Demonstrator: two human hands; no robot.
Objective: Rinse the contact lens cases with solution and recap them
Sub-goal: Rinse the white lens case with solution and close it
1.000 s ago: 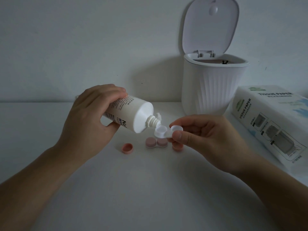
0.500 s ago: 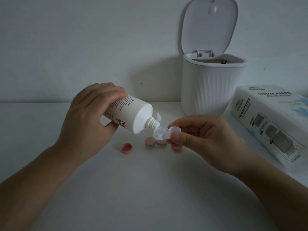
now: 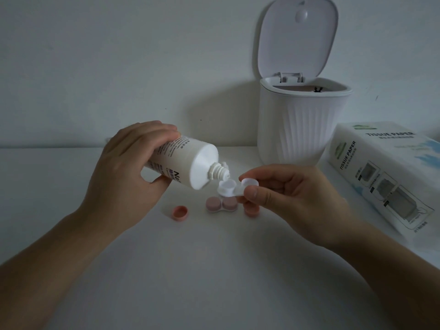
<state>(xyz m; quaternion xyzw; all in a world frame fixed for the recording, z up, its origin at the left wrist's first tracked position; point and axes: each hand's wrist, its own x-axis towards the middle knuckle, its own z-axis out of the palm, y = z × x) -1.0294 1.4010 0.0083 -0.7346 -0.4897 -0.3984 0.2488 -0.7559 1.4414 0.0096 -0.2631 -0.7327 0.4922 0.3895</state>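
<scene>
Right hand fingers (image 3: pixel 252 193): curled, thumb on top pinching the right-hand end of the white lens case (image 3: pixel 234 186); nothing else in this hand.
Right hand (image 3: pixel 292 198): raised off the bench, holding the case roughly level, wells upward.
Left hand fingers (image 3: pixel 152 132): wrapped round the body of the solution bottle (image 3: pixel 188 163), thumb underneath; a full grip.
Left hand (image 3: pixel 123 167): holds the bottle tipped down to the right.
White lens case: uncapped, both wells open; its left well sticks out clear of the pinching fingers, directly under the bottle's nozzle (image 3: pixel 220 173). Nozzle tip looks to be at or just above the well's rim; contact cannot be told.
Step in hand: judged to be filling the left well with solution. No stream or drop can be made out.
Next move calls for: a light squeeze, the case kept level, then shifting the nozzle to the right well, which sits just beside the thumb and leaves little room.
Pink lens case (image 3: pixel 220 204): on the bench below the hands, well apart from the fingers; it looks capped.
Loose pink cap (image 3: pixel 180 212): open side up, left of the pink case.
Second pink cap (image 3: pixel 252 210): on the bench, partly hidden under the right hand.
Bench (image 3: pixel 214 270): white, carries all items.
Bin (image 3: pixel 300 125): white, ribbed, lid up, at the back.
Tissue box (image 3: pixel 385 170): at the right.
</scene>
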